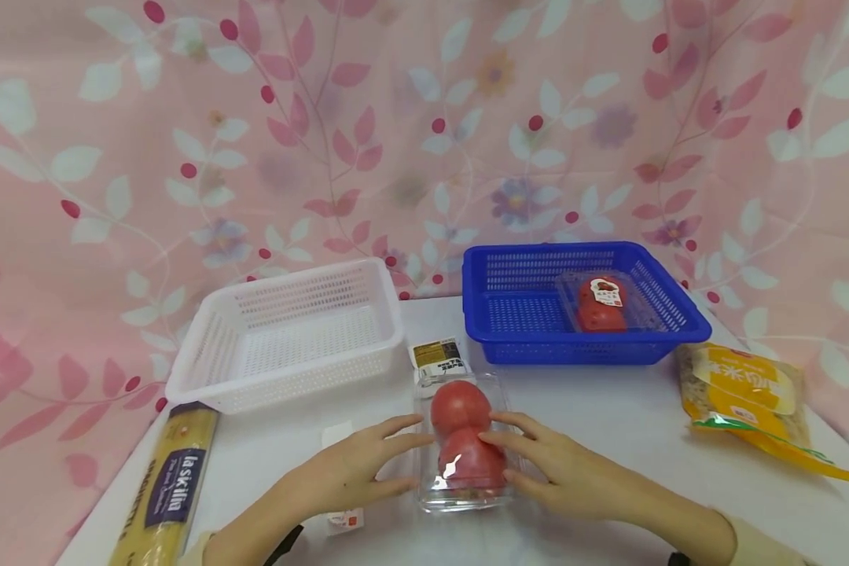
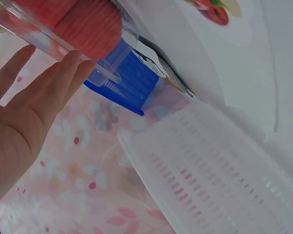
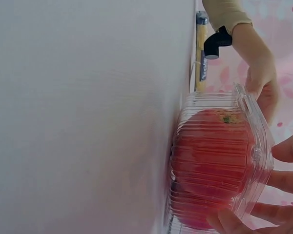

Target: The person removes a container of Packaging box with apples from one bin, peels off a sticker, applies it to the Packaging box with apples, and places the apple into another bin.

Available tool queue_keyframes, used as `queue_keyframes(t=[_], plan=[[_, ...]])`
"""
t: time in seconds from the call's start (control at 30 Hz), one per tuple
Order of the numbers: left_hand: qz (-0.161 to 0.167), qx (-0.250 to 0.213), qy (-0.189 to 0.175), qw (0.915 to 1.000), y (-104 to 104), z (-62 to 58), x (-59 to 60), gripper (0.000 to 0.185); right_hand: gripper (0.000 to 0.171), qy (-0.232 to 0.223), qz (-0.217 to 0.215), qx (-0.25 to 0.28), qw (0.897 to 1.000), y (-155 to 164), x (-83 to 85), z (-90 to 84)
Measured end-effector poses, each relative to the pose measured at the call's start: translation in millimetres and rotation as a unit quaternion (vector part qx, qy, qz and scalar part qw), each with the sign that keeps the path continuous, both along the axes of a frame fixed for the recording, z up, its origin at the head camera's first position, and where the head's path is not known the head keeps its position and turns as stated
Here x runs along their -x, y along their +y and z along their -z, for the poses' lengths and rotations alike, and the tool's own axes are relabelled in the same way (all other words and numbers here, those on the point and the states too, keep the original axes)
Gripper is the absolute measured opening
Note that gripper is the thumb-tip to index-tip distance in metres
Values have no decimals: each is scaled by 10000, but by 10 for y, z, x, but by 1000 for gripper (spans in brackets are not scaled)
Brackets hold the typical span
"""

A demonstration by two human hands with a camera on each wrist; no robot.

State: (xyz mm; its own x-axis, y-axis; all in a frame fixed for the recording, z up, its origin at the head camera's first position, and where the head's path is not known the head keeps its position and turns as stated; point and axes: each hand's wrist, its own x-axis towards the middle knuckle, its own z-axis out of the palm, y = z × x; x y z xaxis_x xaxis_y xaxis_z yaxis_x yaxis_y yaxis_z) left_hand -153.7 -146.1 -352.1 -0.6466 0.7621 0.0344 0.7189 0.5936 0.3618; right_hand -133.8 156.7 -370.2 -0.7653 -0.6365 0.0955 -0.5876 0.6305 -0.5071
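A clear plastic box (image 1: 465,495) with two red tomatoes (image 1: 471,458) lies on the white table between my hands. My left hand (image 1: 357,468) is at the box's left side, its fingers spread and fairly straight, fingertips right at the plastic edge. From the other side my right hand (image 1: 562,468) touches the box, with spread fingers reaching onto the lid and the thumb low by the near corner. In the right wrist view the thumb (image 3: 289,148) meets the lid's rim, and the tomatoes (image 3: 212,151) show through the ribbed wall.
A white basket (image 1: 389,346) stands back left, a blue basket (image 1: 587,350) back right holding another tomato box (image 1: 601,303). Spaghetti (image 1: 166,487) lies far left, a yellow grain bag (image 1: 750,401) far right. A printed packet (image 1: 439,358) is behind the box; a white package (image 1: 343,520) lies by my left hand.
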Motion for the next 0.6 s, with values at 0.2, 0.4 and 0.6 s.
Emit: queue_keyframes(t=[0.2,0.4,0.6], plan=[[-1018,430,-263,9935,-173,-15,54,54,45,433,-22,3,9991,9,1,-10],[-2137,928,-996,9674,-463,87,183,68,48,1071,-96,75,9942,21,35,2],[-2325,1062,-1620,9531,-742,222,337,78,60,1449,-257,9,9891,18,68,16]])
